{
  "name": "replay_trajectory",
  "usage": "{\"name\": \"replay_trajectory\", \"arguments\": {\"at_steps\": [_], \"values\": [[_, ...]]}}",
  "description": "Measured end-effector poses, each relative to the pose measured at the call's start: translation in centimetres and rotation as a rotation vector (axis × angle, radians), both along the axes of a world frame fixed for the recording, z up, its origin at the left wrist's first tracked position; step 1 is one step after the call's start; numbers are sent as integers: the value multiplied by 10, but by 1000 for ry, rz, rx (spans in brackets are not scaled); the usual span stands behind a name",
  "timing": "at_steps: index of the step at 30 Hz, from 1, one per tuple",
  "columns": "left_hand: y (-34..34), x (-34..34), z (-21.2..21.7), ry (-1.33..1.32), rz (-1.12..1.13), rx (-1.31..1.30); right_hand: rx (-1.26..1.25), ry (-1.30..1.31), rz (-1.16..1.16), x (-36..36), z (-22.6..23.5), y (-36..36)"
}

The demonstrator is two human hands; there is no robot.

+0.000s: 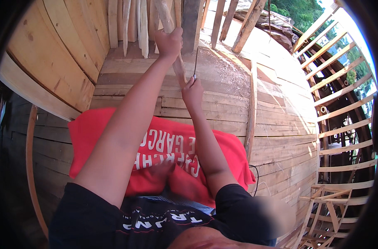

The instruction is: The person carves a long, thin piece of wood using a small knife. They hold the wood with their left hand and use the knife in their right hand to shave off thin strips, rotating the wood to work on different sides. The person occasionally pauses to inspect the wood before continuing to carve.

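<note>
wooden stick, head view: it rises slanted from the plank floor, its upper end among the boards leaning against the wall at the top of the frame. left hand is wrapped closed around it high up. right hand sits just beside its lower part, fingers closed on the handle of a thin dark blade that points upward alongside the stick.

progress, as judged: pale shavings lie scattered on the floor just right of the stick, so some wood appears already removed; the blade is still at the stick and both hands are engaged, so the work looks unfinished. how much remains cannot be told.

count: one stick in hand, one blade, two hands. one red cloth lies across the lap. a long thin strip lies on the floor to the right.
</note>
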State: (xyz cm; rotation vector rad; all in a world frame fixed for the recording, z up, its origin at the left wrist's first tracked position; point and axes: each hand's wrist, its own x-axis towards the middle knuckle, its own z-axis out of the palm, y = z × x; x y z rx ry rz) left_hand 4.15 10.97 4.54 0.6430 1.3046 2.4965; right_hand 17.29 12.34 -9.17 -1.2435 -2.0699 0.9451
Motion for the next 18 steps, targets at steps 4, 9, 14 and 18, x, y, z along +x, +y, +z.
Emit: {"name": "replay_trajectory", "arguments": {"at_steps": [4, 9, 14, 18], "values": [[11, 3, 3, 11, -69, -20, 47, -103, 111, 6, -51, 9], [5, -11, -5, 45, -66, -28, -34, -6, 58, 5, -8, 3], [14, -4, 2, 26, -80, -33, 32, -81, 130, 4, -48, 30], [20, 3, -3, 14, -99, -16, 37, -46, 89, 3, -68, 26]]}}
